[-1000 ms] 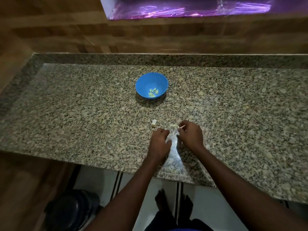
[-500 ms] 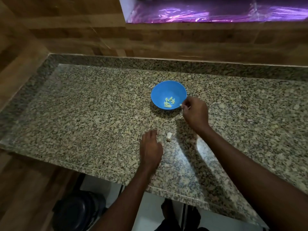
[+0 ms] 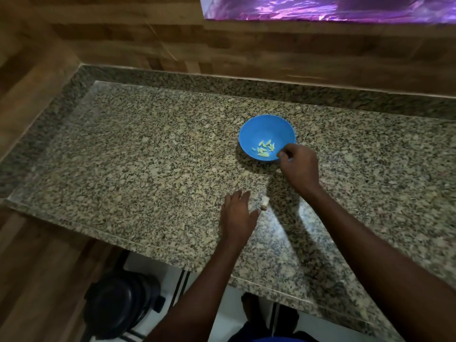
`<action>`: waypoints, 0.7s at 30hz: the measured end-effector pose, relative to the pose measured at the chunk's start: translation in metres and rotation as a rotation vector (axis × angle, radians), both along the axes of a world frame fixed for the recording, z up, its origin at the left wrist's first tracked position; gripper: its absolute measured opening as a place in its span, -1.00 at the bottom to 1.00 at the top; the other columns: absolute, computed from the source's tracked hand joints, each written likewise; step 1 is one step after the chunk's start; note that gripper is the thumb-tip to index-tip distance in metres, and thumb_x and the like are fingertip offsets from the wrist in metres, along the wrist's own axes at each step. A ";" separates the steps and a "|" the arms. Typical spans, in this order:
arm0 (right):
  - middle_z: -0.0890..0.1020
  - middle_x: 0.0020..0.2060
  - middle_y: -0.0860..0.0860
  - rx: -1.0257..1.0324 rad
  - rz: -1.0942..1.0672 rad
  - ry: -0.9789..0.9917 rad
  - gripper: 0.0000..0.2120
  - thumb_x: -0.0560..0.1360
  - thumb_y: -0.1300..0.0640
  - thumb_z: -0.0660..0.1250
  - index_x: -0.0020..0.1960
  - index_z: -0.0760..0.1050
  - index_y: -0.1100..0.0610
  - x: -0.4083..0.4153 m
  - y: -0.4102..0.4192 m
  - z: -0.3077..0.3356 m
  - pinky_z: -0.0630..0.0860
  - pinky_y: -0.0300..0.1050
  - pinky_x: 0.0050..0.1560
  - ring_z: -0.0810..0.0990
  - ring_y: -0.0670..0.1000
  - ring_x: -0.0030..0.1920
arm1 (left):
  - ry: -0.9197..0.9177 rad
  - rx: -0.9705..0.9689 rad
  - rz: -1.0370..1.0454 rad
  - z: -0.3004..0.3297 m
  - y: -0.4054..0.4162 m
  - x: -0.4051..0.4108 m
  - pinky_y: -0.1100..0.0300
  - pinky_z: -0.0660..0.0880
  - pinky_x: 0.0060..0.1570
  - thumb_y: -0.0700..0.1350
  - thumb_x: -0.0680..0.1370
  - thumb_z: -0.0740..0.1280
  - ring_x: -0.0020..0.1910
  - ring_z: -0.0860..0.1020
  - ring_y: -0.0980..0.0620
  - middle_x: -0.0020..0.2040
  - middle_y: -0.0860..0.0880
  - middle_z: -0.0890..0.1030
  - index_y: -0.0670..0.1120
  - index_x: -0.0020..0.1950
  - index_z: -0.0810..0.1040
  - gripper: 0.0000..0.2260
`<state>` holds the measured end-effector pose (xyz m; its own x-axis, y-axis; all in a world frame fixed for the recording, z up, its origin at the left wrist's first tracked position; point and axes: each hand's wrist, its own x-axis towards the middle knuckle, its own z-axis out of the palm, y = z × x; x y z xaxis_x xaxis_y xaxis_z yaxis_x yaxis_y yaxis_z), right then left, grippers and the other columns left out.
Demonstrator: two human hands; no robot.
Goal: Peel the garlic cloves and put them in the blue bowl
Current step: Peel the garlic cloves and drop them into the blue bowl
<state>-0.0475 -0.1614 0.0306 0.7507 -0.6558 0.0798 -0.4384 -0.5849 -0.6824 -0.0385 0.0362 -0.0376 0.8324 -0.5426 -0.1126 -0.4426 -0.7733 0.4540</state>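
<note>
Granite counter [image 3: 153, 154] meets wood-panelled walls [image 3: 123, 40].

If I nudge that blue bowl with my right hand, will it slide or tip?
The blue bowl looks like thin plastic holding only a few peeled cloves, so probably light. On the polished granite counter it would likely slide; a rim push might tip it.

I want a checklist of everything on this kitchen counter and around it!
Surface: speckled granite counter.
Job's things: blue bowl holding peeled garlic cloves; one unpeeled clove on the counter.
Clutter: nothing seen.
Hands: right hand at the bowl's near rim, fingers curled; whether it holds anything is unclear. Left hand flat beside the unpeeled clove.
Cables: nothing seen.
Surroundings: wooden wall, purple foil, dark round container on the floor.
</note>
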 end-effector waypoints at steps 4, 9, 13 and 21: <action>0.68 -0.32 0.07 0.152 -0.109 0.089 -0.85 0.53 0.11 0.38 -0.12 0.68 0.15 -0.067 0.009 -0.021 0.39 -0.14 -0.26 0.61 0.07 -0.27 | 0.075 -0.126 -0.031 0.008 -0.023 -0.010 0.02 0.44 0.18 -0.02 0.53 0.45 0.24 0.42 -0.09 0.22 -0.10 0.54 -0.10 0.36 0.56 -0.58; 0.71 -0.37 0.06 0.586 -0.095 0.191 -0.81 0.53 0.21 0.39 -0.24 0.69 0.16 -0.098 0.022 -0.037 0.65 -0.03 -0.21 0.71 0.13 -0.27 | 0.230 -0.309 0.065 0.002 -0.039 -0.023 0.03 0.58 0.05 -0.18 0.50 0.48 0.02 0.59 0.04 0.05 0.00 0.63 -0.05 0.14 0.69 -0.78; 0.67 -0.34 0.30 0.852 -0.128 0.078 -0.87 0.53 0.30 0.40 -0.17 0.66 0.32 -0.109 0.028 -0.030 0.66 0.30 -0.17 0.67 0.39 -0.28 | 0.524 -0.559 0.170 0.015 -0.045 -0.034 0.09 0.64 -0.13 -0.07 0.44 0.57 -0.13 0.66 0.04 -0.12 0.02 0.70 -0.02 -0.02 0.70 -0.84; 0.66 -0.27 0.35 0.973 -0.180 -0.133 -0.90 0.52 0.31 0.43 -0.04 0.62 0.37 -0.135 0.024 -0.021 0.60 0.44 -0.06 0.62 0.23 -0.28 | 0.873 -0.695 0.149 0.043 -0.047 -0.047 0.07 0.66 -0.11 -0.30 0.50 0.47 -0.18 0.71 -0.03 -0.12 -0.15 0.74 -0.16 0.08 0.70 -0.83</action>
